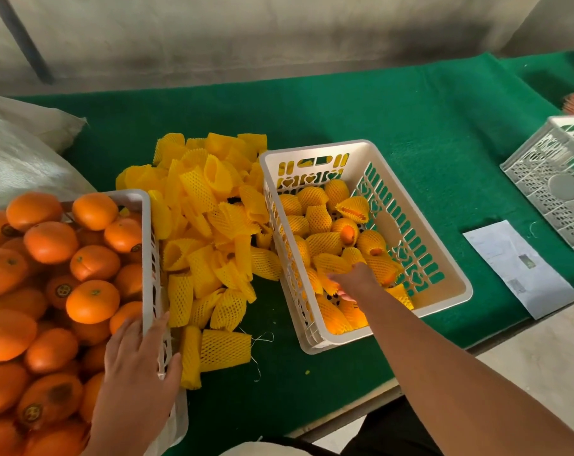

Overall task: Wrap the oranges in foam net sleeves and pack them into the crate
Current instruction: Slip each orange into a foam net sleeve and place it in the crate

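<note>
Setting a wrapped orange down is the step I judge to be in hand, so I work from the big things inward. On the green table (394, 133), the white crate (450, 274) sits mid-table toward the near edge, partly filled with sleeved oranges (318, 218). I'd lower the fruit into the gap at the crate's near end rather than drop it, and keep the sleeve pulled over both ends, since a few already show bare peel. The basket of bare oranges (146, 232) is at the near left corner, and the heap of yellow foam sleeves (206, 225) lies between basket and crate, touching both.

My right hand (353, 281) reaches into the crate's near end, fingers curled down among the sleeved fruit; I cannot tell whether it grips one or has let go. My left hand (137, 366) rests on the basket's right rim, fingers relaxed and spread, holding nothing.

Small round stickers (63, 290) sit on several oranges, too small to read. A printed sheet of paper (522, 268) lies near the right edge; its text is illegible.
</note>
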The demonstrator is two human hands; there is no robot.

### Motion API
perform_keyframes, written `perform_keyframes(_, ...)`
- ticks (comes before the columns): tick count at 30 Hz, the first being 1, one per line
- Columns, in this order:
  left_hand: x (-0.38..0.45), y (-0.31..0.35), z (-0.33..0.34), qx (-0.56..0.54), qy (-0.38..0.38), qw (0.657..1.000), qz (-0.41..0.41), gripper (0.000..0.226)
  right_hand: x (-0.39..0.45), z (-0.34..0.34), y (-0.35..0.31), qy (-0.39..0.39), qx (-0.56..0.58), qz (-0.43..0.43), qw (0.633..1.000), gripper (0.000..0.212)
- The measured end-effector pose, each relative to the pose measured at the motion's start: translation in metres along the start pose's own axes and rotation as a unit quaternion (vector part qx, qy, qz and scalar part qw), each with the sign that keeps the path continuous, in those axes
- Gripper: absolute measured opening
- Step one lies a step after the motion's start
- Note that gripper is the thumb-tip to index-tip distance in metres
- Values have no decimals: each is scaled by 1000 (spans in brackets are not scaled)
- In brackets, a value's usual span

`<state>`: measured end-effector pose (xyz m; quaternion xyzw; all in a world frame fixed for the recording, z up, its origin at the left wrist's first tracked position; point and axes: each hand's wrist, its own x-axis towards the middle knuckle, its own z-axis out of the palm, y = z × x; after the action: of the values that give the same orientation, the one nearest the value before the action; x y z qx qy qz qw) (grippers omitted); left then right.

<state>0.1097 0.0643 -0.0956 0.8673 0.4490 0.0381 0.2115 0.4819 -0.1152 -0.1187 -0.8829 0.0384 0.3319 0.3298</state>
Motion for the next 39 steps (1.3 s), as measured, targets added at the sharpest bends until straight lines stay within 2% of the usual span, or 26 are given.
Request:
perform_keyframes(3,1,0,-1,-1,5,1000,4,77,8,-2,0,1,3,13,1000,76)
perform_keyframes(9,2,1,-1,1,12,1000,7,73,13,3,3,-10,-42,25,999,90)
perform_keyframes(15,-1,4,-4,-13,16,1000,-1,70,1,0,-2,18,-113,17,993,78)
perform_keyframes(18,-4,3,-5,-17,20,1000,0,67,-19,-3,-9,83,-162,-52,982,69)
perform_keyframes(21,-6,4,-6,-23,28,999,-3,65,-48,5,-19,165,-138,-200,956,55)
perform_keyframes(23,-8,4,-5,-26,37,999,7,63,-73,18,-27,165,-97,-281,941,48)
perform_keyframes(25,-9,3,-6,-23,48,998,15,64,-97,37,-28,121,-69,-327,935,50)
perform_keyframes(28,-9,5,-6,-20,51,998,29,74,-112,57,-13,63,-80,-353,930,55)
perform_keyframes(31,-12,5,-11,-12,53,998,42,80,-109,64,0,67,-123,-370,918,66)
perform_keyframes(35,-9,-2,-24,-35,90,995,36,64,-98,62,2,64,-121,-375,917,65)
perform_keyframes(39,18,-25,-49,-24,164,986,-30,59,-98,64,4,68,-117,-375,917,64)
